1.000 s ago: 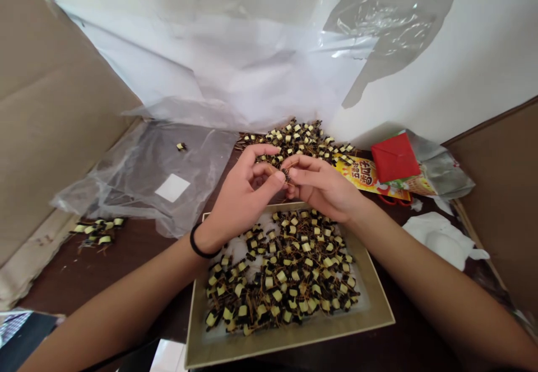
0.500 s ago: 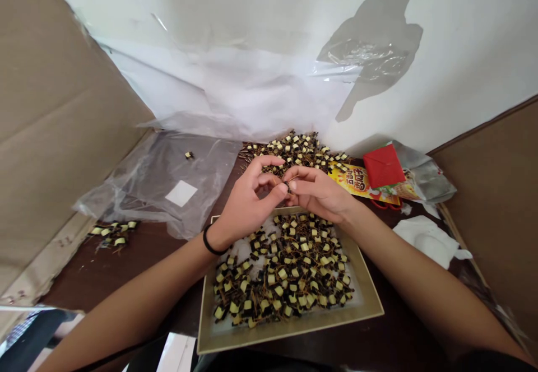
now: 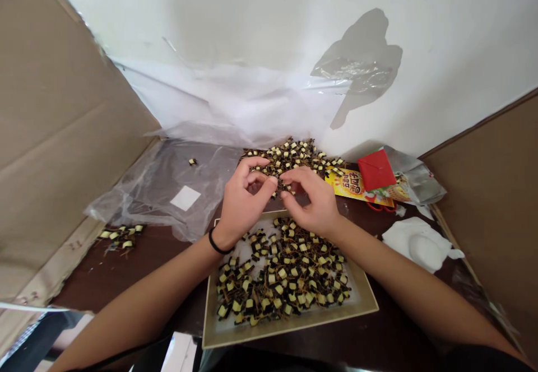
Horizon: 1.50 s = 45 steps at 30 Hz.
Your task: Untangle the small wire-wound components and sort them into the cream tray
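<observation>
My left hand (image 3: 246, 201) hovers at the back rim of a shallow box (image 3: 290, 327), thumb and fingertips pinched together. What they hold, if anything, cannot be made out against the pile behind. Close on its right, my right hand (image 3: 313, 201) has its thumb and forefinger apart, with a gap between them. Inside the box lie many small black coil parts (image 3: 279, 288) with pale yellow tape and thin copper-coloured wires. A heap of the same parts (image 3: 294, 153) lies just beyond my fingers, partly hidden by them.
Clear plastic sheeting (image 3: 155, 181) lies at left with a white square (image 3: 185, 198) and one part on it. A few parts (image 3: 121, 236) sit at front left. To the right are a yellow packet (image 3: 347, 184), a red envelope (image 3: 377, 170) and crumpled white tissue (image 3: 403, 237). Cardboard walls flank both sides.
Both hands held a small coil part between their fingertips before. My right finger and thumb have since parted, and the hands have drawn slightly apart. The view has shifted a little.
</observation>
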Motion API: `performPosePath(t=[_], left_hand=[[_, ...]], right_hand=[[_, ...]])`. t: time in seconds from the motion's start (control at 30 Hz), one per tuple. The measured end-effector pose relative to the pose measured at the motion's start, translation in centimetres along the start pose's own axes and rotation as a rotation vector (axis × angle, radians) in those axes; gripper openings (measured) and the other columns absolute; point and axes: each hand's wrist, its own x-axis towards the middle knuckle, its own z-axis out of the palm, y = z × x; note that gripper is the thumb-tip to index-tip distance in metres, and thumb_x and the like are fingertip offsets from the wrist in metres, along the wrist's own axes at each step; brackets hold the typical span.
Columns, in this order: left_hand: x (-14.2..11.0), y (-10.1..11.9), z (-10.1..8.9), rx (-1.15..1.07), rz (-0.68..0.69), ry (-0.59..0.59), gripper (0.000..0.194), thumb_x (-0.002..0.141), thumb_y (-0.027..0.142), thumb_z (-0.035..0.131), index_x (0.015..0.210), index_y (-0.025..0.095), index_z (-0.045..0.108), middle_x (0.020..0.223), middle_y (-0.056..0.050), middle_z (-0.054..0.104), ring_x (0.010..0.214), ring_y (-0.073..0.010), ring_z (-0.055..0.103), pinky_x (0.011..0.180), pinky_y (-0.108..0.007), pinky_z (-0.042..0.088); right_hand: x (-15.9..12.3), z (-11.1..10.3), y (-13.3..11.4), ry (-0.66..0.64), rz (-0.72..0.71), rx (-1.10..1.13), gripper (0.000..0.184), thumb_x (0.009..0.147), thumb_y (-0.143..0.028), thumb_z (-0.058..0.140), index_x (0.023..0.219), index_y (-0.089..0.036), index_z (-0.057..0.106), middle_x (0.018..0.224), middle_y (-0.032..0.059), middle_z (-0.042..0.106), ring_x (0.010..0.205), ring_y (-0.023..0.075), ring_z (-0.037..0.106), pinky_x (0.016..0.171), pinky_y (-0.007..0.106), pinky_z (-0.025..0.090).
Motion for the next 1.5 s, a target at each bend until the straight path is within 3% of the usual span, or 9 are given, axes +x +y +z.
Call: performPosePath(t=[0.1, 0.2, 0.37, 0.6, 0.7, 0.93, 1.3, 1.5], left_hand=[[0.0, 0.1, 0.0, 0.037, 0.013, 0.016, 0.03, 0.078, 0.024, 0.063, 0.105, 0.018, 0.053, 0.063, 0.005, 0.06, 0.058, -0.01, 0.055, 0.061, -0.022, 0.043], [-0.1, 0.1, 0.0, 0.061, 0.02, 0.027, 0.03, 0.077, 0.023, 0.063, 0.105, 0.018, 0.053, 0.062, 0.005, 0.059, 0.059, -0.0101, 0.055, 0.061, -0.022, 0.043], [-0.3, 0.0, 0.0, 0.087, 0.035, 0.02, 0.03, 0.077, 0.021, 0.062, 0.105, 0.018, 0.053, 0.061, 0.005, 0.057, 0.057, -0.0099, 0.053, 0.06, -0.021, 0.042], [-0.5, 0.1, 0.1, 0.171, 0.087, -0.013, 0.033, 0.077, 0.02, 0.061, 0.109, 0.02, 0.052, 0.063, 0.005, 0.056, 0.059, -0.0104, 0.055, 0.063, -0.022, 0.043], [-0.6, 0.1, 0.1, 0.185, 0.089, -0.012, 0.034, 0.078, 0.02, 0.061, 0.11, 0.02, 0.052, 0.064, 0.005, 0.057, 0.06, -0.0107, 0.056, 0.065, -0.022, 0.043], [-0.5, 0.1, 0.1, 0.14, 0.043, -0.032, 0.037, 0.079, 0.024, 0.063, 0.112, 0.019, 0.049, 0.067, 0.004, 0.061, 0.063, -0.0122, 0.06, 0.068, -0.025, 0.046], [-0.7, 0.0, -0.1, 0.166, 0.058, -0.088, 0.036, 0.082, 0.029, 0.061, 0.115, 0.019, 0.047, 0.07, 0.002, 0.064, 0.069, -0.0137, 0.063, 0.07, -0.026, 0.046], [-0.7, -0.4, -0.2, 0.156, 0.073, -0.118, 0.036, 0.084, 0.03, 0.06, 0.115, 0.02, 0.047, 0.071, 0.002, 0.062, 0.069, -0.0139, 0.062, 0.067, -0.025, 0.045]], right_hand=[[0.1, 0.0, -0.3, 0.059, -0.137, -0.134, 0.011, 0.084, -0.013, 0.055, 0.093, -0.019, 0.058, 0.083, 0.0066, 0.065, 0.078, 0.0186, 0.06, 0.07, 0.033, 0.051], [0.1, 0.1, -0.4, 0.099, -0.174, -0.18, 0.009, 0.085, -0.011, 0.054, 0.088, -0.018, 0.059, 0.078, 0.0071, 0.065, 0.077, 0.0186, 0.059, 0.069, 0.032, 0.051], [0.0, 0.2, -0.7, 0.053, -0.123, -0.211, 0.014, 0.087, -0.01, 0.049, 0.08, -0.018, 0.058, 0.072, 0.0056, 0.062, 0.071, 0.0169, 0.058, 0.066, 0.03, 0.049], [0.1, -0.1, -1.0, 0.008, -0.002, -0.025, 0.016, 0.086, -0.01, 0.047, 0.074, -0.017, 0.056, 0.069, 0.0034, 0.06, 0.067, 0.0143, 0.057, 0.062, 0.026, 0.046], [0.2, -0.1, -0.9, -0.01, 0.087, 0.087, 0.015, 0.085, -0.012, 0.05, 0.073, -0.017, 0.057, 0.07, 0.0027, 0.061, 0.065, 0.0133, 0.056, 0.062, 0.025, 0.045], [0.6, 0.1, -0.6, 0.001, 0.513, 0.35, 0.015, 0.082, -0.027, 0.057, 0.071, -0.018, 0.059, 0.066, -0.0001, 0.061, 0.059, 0.0111, 0.052, 0.055, 0.023, 0.042], [1.0, 0.1, -0.1, -0.047, 0.857, 0.749, 0.016, 0.068, -0.031, 0.067, 0.067, -0.017, 0.061, 0.052, -0.0046, 0.053, 0.045, 0.0074, 0.045, 0.044, 0.02, 0.038], [1.3, -0.1, -0.2, -0.097, 0.92, 0.766, 0.014, 0.064, -0.028, 0.067, 0.064, -0.016, 0.059, 0.051, -0.0056, 0.053, 0.044, 0.0058, 0.044, 0.043, 0.019, 0.036]])
